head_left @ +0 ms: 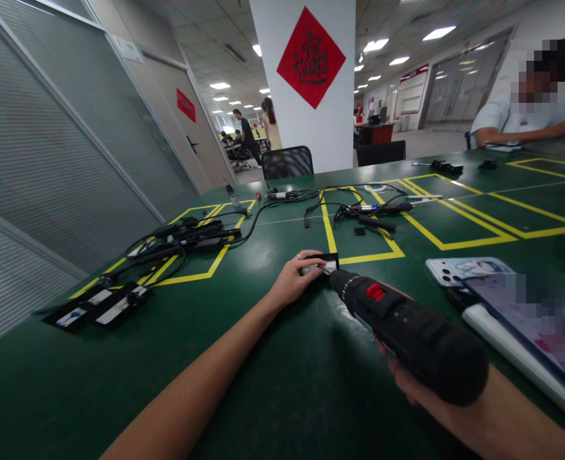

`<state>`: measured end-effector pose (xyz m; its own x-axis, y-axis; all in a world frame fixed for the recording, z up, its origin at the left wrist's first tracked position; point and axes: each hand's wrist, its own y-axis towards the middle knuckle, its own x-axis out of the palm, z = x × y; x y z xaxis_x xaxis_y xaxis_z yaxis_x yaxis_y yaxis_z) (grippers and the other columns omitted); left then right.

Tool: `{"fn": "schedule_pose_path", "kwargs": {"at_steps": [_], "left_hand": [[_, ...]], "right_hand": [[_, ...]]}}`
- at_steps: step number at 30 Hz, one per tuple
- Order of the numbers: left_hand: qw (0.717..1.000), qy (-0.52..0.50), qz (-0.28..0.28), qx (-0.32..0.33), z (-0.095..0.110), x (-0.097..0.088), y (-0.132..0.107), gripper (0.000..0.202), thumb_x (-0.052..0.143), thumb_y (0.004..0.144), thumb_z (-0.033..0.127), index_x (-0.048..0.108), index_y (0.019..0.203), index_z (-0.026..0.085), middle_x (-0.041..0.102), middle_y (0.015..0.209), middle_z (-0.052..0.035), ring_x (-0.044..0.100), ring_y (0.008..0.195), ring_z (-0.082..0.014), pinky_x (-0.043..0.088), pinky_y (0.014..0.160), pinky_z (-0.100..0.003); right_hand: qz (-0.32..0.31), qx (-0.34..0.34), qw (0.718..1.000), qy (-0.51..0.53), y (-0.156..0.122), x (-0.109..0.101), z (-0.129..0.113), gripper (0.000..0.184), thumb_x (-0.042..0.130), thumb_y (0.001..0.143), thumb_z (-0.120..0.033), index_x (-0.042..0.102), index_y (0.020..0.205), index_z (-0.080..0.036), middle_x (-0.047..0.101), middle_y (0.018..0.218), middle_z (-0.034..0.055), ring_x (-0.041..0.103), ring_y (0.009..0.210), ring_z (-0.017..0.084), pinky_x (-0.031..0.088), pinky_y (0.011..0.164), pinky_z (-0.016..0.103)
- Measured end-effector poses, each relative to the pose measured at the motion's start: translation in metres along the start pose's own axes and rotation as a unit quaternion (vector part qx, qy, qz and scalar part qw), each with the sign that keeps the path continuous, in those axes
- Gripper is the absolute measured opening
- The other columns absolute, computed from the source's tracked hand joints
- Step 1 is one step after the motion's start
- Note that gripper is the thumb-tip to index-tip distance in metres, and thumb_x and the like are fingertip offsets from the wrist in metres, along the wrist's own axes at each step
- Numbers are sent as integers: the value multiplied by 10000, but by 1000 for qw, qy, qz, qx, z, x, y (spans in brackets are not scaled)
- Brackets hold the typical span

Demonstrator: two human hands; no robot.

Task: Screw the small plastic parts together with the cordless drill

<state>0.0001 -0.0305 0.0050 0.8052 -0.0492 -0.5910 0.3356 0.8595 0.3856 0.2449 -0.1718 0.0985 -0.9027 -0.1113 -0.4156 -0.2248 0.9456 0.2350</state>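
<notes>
Centrally, pale-centred black tray (331, 257) in left grip (292, 276); drill (406, 322) in right grip (406, 378)

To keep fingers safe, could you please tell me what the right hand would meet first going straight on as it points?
Led by its drill, the right hand would probably first meet the black piece by the left hand; depth is unclear.

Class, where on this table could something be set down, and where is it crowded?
Bare green tabletop lies between the flat black-and-white pieces and the left forearm, and mostly inside the yellow tape rectangles beyond the white phone. Crowded: tangled black cables and around the black power screwdriver.
</notes>
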Motion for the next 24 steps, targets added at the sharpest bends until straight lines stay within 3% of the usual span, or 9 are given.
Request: {"fn": "schedule_pose_path", "kwargs": {"at_steps": [6,13,17,20,24], "left_hand": [[1000,5,-5,-4,1,-1,1,227,535,819,319,657,973,205,529,1183,-68,481,1120,-197,350,1017,-362],[1000,13,-3,2,3,-1,1,218,547,810,302,657,965,196,531,1173,-73,484,1114,-197,348,1015,-360],[1000,14,-1,4,2,0,1,206,555,796,256,654,966,194,526,1180,-75,482,1121,-199,347,1020,-356],[1000,16,-4,5,1,0,0,213,564,775,205,648,971,197,515,1199,-72,477,1130,-195,341,1029,-350],[1000,15,-7,8,-1,0,0,231,571,753,166,644,970,200,511,1200,-64,477,1130,-188,339,1031,-345]], "right_hand": [[21,-18,999,26,3,4,14,668,551,595,-57,530,1178,-383,666,1087,-48,611,1034,261,559,830,376],[19,5,999,38,-1,23,40,598,552,694,-141,473,1251,-345,711,893,-11,636,982,258,550,796,401],[-10,36,997,73,1,19,28,533,546,724,-180,493,1228,-345,713,850,-12,668,898,240,563,749,375],[-27,56,997,52,1,9,10,606,557,687,-161,467,1260,-335,716,824,-14,666,900,246,579,720,353],[3,54,998,23,4,6,3,636,537,605,-110,524,1194,-351,702,978,-32,626,999,256,572,780,361]]}}
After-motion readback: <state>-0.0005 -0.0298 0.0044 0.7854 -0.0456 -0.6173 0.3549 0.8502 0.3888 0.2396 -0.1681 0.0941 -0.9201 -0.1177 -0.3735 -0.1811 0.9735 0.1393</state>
